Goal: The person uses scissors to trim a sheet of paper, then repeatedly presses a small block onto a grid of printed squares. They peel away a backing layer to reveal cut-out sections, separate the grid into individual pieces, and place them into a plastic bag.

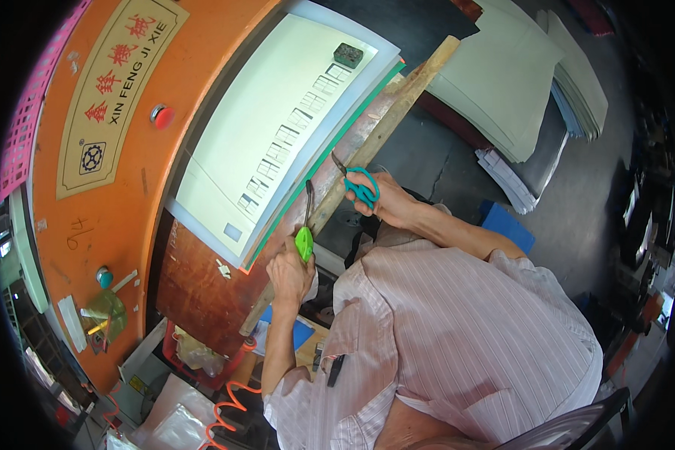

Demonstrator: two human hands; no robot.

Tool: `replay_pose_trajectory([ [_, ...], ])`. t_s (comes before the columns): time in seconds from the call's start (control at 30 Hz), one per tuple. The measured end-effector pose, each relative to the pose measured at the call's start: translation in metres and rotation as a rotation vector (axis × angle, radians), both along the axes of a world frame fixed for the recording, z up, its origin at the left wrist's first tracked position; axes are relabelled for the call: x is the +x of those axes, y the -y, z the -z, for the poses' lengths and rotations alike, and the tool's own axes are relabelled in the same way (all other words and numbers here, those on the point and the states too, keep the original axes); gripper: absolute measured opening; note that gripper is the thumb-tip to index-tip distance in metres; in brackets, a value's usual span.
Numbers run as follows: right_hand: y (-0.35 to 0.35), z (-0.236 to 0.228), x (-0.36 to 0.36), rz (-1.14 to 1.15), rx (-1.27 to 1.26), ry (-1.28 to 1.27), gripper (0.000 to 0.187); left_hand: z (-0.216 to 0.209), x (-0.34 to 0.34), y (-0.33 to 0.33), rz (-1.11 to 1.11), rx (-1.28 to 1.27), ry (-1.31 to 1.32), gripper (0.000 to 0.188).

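My left hand [288,276] is closed around a bright green air blow gun [304,244]. Its thin dark nozzle points away from me, over the wooden table edge. In my right hand [390,201] is a pair of scissors [363,190] with teal handles; the blades reach past the wooden strip toward the stack. A pale printed sheet [240,112] with a row of small dark-lined rectangles lies before both hands, on a light blue layer with a green edge beneath. Near the sheet's far corner sits a small dark block [348,55]. Neither hand touches the sheet.
An orange machine [127,217] with a red button [162,116] stands at the left. The wooden strip [405,101] edges the table. Stacks of pale sheets [495,75] lie at upper right. An orange coiled hose [221,412] and a red tray [174,346] are at lower left.
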State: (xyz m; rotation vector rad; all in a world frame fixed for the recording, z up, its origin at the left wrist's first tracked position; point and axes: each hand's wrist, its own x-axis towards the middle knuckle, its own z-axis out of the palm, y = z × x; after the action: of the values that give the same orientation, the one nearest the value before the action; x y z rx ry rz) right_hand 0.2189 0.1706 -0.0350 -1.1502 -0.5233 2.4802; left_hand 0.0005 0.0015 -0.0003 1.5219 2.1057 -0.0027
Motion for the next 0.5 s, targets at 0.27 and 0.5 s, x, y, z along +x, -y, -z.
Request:
replay_pose_trajectory([
  [0.27, 0.0001, -0.0067, -0.0049, 0.034, -0.007, 0.072, 0.032, -0.0017, 0.0008, -0.0005, -0.002, -0.010, -0.010, 0.041],
  [0.5, -0.0006, -0.0071, 0.0025, 0.035, -0.046, 0.064, 0.034, -0.0013, 0.0016, -0.0004, -0.023, -0.043, -0.012, 0.043],
])
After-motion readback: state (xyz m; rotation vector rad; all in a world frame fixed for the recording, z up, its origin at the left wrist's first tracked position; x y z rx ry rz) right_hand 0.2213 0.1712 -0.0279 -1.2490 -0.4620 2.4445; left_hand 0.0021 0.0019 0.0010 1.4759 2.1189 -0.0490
